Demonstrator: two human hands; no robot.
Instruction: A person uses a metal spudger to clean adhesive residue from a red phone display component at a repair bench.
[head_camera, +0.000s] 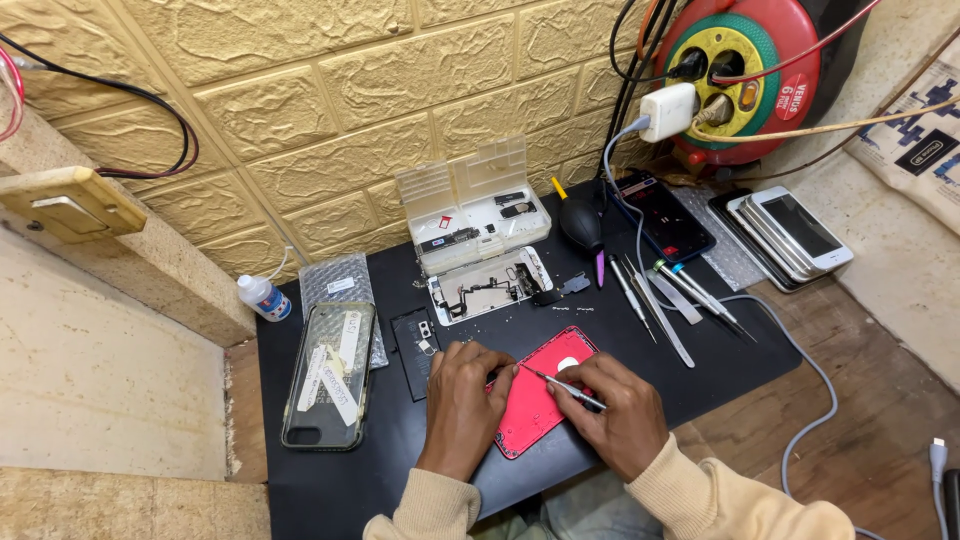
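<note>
Work surface: a black mat (700, 370) on a wooden bench, bounded by a yellow stone-pattern wall (330, 120) at 12 o'clock and a concrete ledge (100, 380) at 9 o'clock. Bare mat lies at 3 o'clock of the hands and along the near edge at 6 o'clock; elsewhere the mat is crowded.

Item in hand: a red phone housing (535, 400), lying flat near the mat's middle, toward the near edge. Its long axis runs from 7 o'clock to 1 o'clock, the end by the white round mark pointing to 1 o'clock.

Left hand (462, 385): palm down, fingers curled onto the housing's 9 o'clock edge, pressing it to the mat. Right hand (620, 410): closed in a pinch around a thin screwdriver (560, 386), tip directed to 10 o'clock over the housing.

Surroundings: a phone in a clear case (328, 375) at 9 o'clock; a black battery (412, 350) just beside the left hand; an opened phone chassis (490, 285) and a clear parts box (480, 210) at 12 o'clock; tweezers and picks (665, 300) at 1 o'clock; a stack of phones (790, 235) and a red cable reel (745, 75) at 2 o'clock.

Obscured: both hands cover the housing's middle and lower right edge; the screwdriver tip's contact point cannot be made out. The forearms are cut off at the frame's bottom.
</note>
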